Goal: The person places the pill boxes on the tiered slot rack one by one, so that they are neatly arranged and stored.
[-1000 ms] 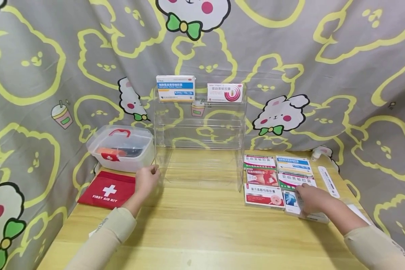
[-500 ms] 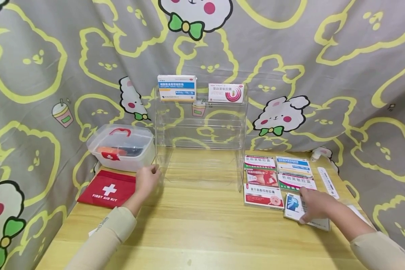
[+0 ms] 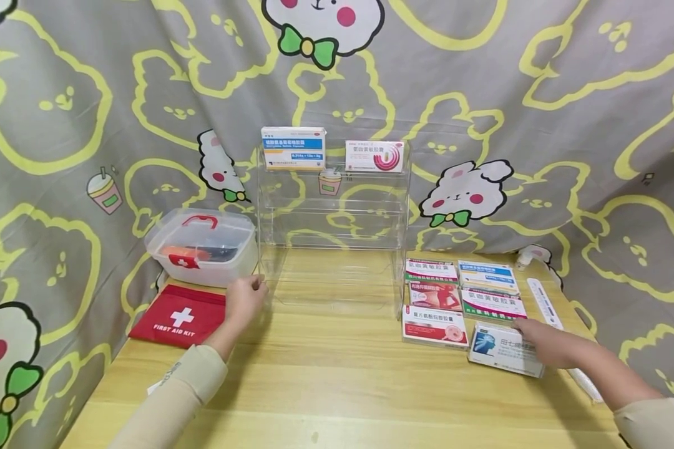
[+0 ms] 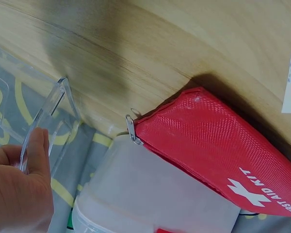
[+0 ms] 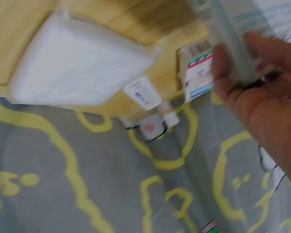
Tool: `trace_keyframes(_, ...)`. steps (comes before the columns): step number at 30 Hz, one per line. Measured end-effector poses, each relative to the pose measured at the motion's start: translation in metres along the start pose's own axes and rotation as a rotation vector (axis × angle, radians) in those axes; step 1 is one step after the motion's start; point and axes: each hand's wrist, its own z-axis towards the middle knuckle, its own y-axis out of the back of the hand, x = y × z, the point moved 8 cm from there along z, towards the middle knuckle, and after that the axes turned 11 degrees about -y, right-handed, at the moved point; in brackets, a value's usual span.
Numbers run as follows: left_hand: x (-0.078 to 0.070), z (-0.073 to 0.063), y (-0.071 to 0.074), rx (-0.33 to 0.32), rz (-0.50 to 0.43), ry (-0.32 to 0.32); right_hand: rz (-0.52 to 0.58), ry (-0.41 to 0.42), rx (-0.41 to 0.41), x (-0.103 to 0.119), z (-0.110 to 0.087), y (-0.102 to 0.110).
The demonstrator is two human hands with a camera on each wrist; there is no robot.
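In the head view my left hand (image 3: 246, 302) is at the lower left side of a clear acrylic display rack (image 3: 332, 247). The left wrist view shows its thumb and fingers pinching the rack's side panel (image 4: 53, 104). At the right, my right hand (image 3: 551, 344) grips the right end of a white medicine box (image 3: 504, 354) with a blue head picture. That box is tilted, its near side lower in view, in front of several flat medicine boxes (image 3: 435, 325). Seen from the right wrist, the held box (image 5: 231, 41) stands edge-on between thumb and fingers, blurred.
On the rack's top tier stand a blue-and-white box (image 3: 293, 148) and a pink-and-white box (image 3: 374, 156). Left lie a red first aid pouch (image 3: 174, 315) and a lidded plastic case (image 3: 208, 249). A white strip (image 3: 543, 302), small bottle (image 3: 523, 259) and white packet (image 5: 82, 63) are at the right.
My right hand has drawn the head-picture box away from the boxes behind it, toward the near side, and now holds it by its right end. The left hand stays at the rack.
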Motion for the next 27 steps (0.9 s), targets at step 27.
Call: trace_keyframes(27,0.003,0.001,-0.001,-0.015,0.009,-0.013,0.727,-0.061,-0.751,0.02,-0.04,0.126)
